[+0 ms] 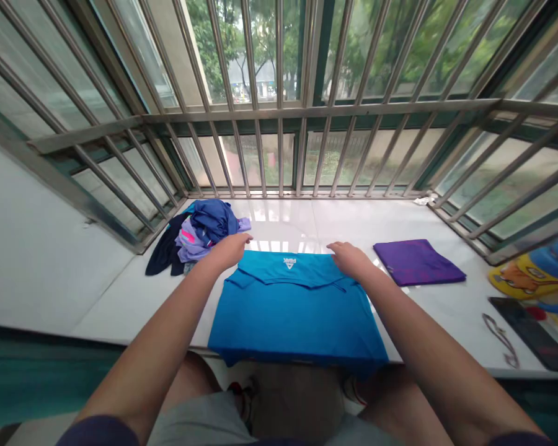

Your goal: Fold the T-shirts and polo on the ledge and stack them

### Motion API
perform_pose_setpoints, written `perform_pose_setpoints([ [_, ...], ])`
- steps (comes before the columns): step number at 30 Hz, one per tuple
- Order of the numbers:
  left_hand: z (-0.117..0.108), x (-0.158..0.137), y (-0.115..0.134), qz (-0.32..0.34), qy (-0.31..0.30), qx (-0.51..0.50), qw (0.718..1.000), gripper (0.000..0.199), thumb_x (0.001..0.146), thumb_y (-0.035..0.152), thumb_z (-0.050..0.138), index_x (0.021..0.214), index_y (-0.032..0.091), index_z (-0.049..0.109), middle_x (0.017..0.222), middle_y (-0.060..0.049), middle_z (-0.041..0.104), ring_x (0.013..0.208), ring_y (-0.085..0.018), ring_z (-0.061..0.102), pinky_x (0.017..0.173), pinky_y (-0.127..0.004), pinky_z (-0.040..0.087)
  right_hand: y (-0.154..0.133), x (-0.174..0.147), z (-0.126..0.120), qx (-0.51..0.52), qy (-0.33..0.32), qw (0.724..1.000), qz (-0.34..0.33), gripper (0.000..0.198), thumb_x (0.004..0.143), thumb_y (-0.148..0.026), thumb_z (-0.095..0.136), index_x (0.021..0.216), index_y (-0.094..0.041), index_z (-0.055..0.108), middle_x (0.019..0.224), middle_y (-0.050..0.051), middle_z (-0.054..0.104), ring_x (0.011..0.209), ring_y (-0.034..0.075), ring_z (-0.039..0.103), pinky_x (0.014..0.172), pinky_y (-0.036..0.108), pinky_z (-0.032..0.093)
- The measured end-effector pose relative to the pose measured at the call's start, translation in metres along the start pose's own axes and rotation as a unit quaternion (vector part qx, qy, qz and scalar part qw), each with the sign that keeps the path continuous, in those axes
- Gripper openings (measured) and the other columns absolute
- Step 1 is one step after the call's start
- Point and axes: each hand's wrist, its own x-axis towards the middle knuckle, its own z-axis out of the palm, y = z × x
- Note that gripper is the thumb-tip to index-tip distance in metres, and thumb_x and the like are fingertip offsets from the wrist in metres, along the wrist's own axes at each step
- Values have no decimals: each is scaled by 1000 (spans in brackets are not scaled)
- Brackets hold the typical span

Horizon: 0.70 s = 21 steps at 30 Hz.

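Left hand (234, 249) at the 11ish o'clock corner of the blue shirt (297, 319), right hand (352, 260) around 1; can't tell if either's gripping. Yellow-and-blue container-looking thing (532, 274) at 3, contents hidden.

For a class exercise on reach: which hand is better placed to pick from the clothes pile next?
Left, probably: the left hand is beside the pile, while the right hand is near the right edge of the shirt.

Bright, soft daylight from the window (270, 161); glare and streaky reflections on the glossy sill (297, 223), floor (297, 402) below dim. Wide-angle distortion, bars (325, 112) splayed toward the edges. Yellow-blue container (532, 272) at far right smeared, trees (235, 49) outside soft, slightly washed out.
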Motion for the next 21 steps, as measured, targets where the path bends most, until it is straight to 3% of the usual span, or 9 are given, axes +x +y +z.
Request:
perform_pose_setpoints([
  [4, 61, 43, -34, 10, -45, 20, 999, 40, 86, 19, 66, 124, 16, 78, 131, -17, 78, 121, -31, 74, 106, -37, 55, 17, 17, 25, -9, -33, 999, 20, 43, 98, -17, 66, 141, -17, 68, 142, 20, 68, 125, 33, 66, 99, 39, 52],
  [7, 79, 51, -47, 27, -65, 28, 997, 34, 79, 24, 76, 113, 20, 81, 119, -15, 81, 112, -31, 75, 100, -37, 56, 27, 20, 32, -10, -41, 999, 26, 41, 99, -21, 67, 140, -18, 69, 139, 18, 69, 124, 32, 66, 98, 37, 51],
  [12, 78, 60, -54, 33, -70, 39, 996, 12, 77, 27, 82, 87, 22, 79, 96, -10, 79, 97, -30, 73, 87, -35, 55, 34, 21, 30, -5, -36, 999, 16, 25, 102, -22, 65, 124, -17, 76, 125, 14, 72, 115, 28, 68, 94, 33, 50],
  [15, 69, 52, -52, 40, -46, 35, 998, 9, 83, 27, 78, 90, 21, 76, 99, -11, 76, 99, -29, 71, 87, -35, 54, 32, 13, 21, -3, -2, 1000, 16, 22, 104, -23, 61, 118, -16, 77, 122, 15, 70, 113, 28, 68, 92, 33, 50],
  [18, 58, 22, -48, 54, -3, 23, 998, 11, 92, 30, 72, 98, 20, 72, 106, -12, 74, 105, -30, 68, 90, -38, 52, 30, -13, 11, 9, 42, 999, 8, 23, 105, -23, 58, 120, -18, 75, 125, 15, 68, 115, 27, 66, 94, 32, 50],
  [21, 57, -31, -44, 96, 78, 0, 992, 13, 97, 34, 70, 99, 21, 69, 104, -10, 72, 102, -29, 66, 90, -40, 52, 29, -59, 13, 57, 130, 989, -42, 26, 107, -24, 53, 119, -20, 75, 120, 13, 70, 108, 26, 67, 94, 34, 52],
])
